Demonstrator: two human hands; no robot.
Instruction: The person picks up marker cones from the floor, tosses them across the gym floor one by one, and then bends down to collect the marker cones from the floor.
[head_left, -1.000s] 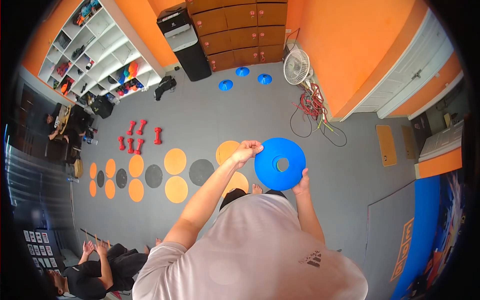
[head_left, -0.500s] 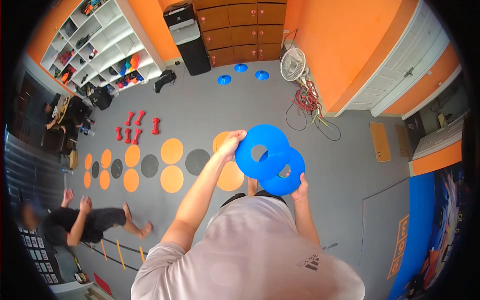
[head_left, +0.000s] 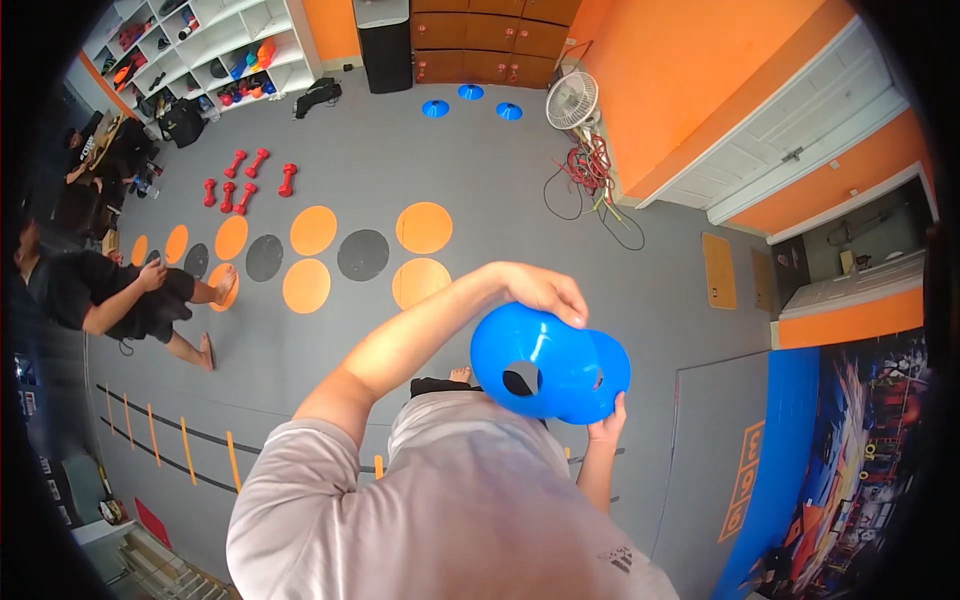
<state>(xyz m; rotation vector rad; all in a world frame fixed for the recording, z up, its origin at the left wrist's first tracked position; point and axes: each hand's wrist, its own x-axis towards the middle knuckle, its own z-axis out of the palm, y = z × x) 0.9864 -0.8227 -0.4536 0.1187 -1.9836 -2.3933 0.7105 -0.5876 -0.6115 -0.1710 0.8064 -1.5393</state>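
Note:
Two blue disc cones overlap in front of my chest. The nearer disc cone (head_left: 500, 335) has its round centre hole facing up towards me, and the other disc cone (head_left: 613, 362) is partly tucked behind it on the right. My left hand (head_left: 545, 293) arches over the top rim of the nearer one, fingers closed on its edge close to where the two meet. From below, my right hand (head_left: 606, 428) pinches the lower right rim of the farther cone; some of its fingers are hidden behind the plastic.
Several blue cones (head_left: 470, 92) stand on the floor near the brown lockers (head_left: 465, 35). Red dumbbells (head_left: 288, 180), orange floor discs (head_left: 425, 228) and an agility ladder (head_left: 185, 450) lie to the left. Another person (head_left: 110, 290) steps there. A fan (head_left: 573, 100) with tangled ropes (head_left: 590, 170) stands ahead.
Both hands have brought the cones lower and closer together, so they overlap more. My left hand has shifted from the side rim to the top. The other person has stepped forward onto the discs.

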